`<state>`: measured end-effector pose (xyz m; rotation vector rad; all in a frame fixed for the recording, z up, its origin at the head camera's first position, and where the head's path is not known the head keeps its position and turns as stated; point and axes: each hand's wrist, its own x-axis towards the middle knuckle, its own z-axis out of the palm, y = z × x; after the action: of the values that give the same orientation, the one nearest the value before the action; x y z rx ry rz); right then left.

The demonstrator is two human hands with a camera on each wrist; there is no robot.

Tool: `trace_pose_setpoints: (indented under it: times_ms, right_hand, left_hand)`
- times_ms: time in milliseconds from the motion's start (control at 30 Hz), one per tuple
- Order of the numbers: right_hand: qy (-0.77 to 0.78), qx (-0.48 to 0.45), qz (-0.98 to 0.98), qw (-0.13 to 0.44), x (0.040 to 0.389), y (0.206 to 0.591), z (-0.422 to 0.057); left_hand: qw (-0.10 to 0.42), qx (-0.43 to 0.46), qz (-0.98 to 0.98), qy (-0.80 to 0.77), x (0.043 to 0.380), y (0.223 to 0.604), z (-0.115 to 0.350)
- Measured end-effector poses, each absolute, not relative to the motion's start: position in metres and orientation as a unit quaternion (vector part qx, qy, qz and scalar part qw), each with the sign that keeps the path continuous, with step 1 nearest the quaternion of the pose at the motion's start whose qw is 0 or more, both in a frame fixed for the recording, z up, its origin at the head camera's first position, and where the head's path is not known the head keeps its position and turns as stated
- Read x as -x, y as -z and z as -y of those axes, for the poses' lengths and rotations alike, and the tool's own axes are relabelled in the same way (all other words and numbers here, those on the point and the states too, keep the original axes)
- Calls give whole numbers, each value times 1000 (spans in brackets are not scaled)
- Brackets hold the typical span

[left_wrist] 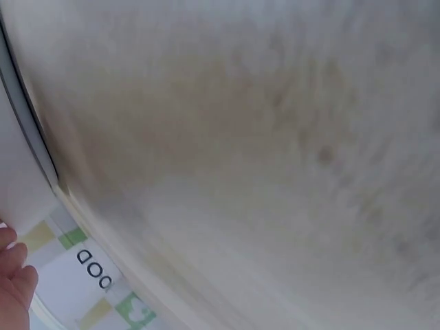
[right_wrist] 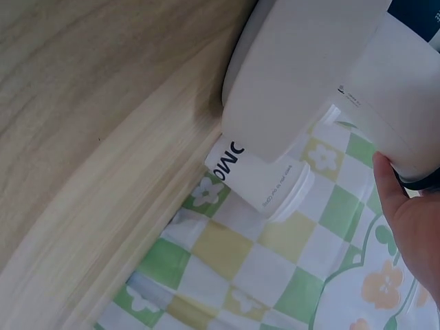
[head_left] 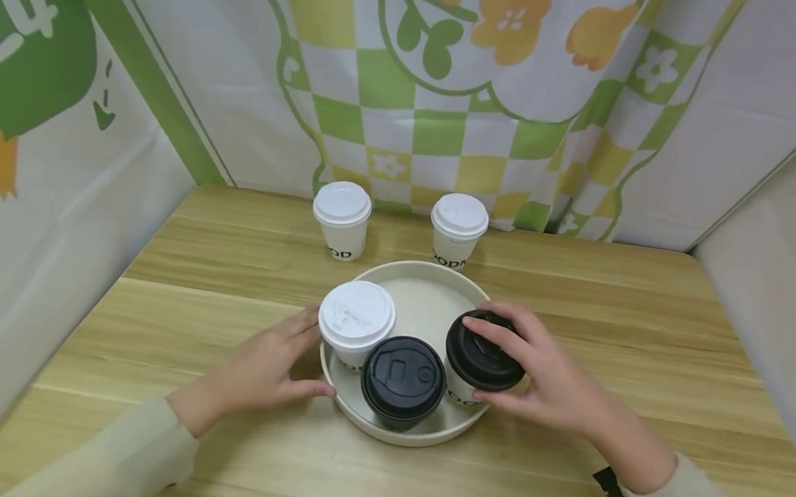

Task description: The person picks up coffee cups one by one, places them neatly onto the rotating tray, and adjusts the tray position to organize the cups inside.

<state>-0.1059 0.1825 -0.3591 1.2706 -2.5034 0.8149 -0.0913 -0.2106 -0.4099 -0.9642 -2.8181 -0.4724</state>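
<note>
My right hand (head_left: 536, 369) grips a white paper cup with a black lid (head_left: 484, 353), its fingers over the lid and its thumb low at the near side. That cup is at the right side of a round cream tray (head_left: 431, 274). My left hand (head_left: 269, 367) is at the tray's left rim, thumb stretched toward the front rim and fingers partly hidden behind a white-lidded cup (head_left: 357, 315). Between the two cups, a second black-lidded cup (head_left: 403, 381) stands near the tray's front. In the right wrist view, the fingers (right_wrist: 395, 192) touch the gripped cup.
Behind the tray, two white-lidded paper cups stand on the wooden table (head_left: 224, 321), one at left (head_left: 343, 232) and one at right (head_left: 453, 245). A checked, flowered cloth (head_left: 442, 127) hangs along the back edge. White fabric walls flank both sides.
</note>
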Motion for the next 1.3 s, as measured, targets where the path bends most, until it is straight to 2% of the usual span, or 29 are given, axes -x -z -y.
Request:
trace_pose_setpoints:
  times_ms: [433, 1300]
  right_hand:
    - [-266, -450, 847, 95, 102, 368, -174]
    - [-237, -460, 851, 93, 93, 371, -166]
  left_hand:
    - [65, 358, 927, 96, 114, 404, 224]
    - [67, 379, 920, 73, 122, 402, 232]
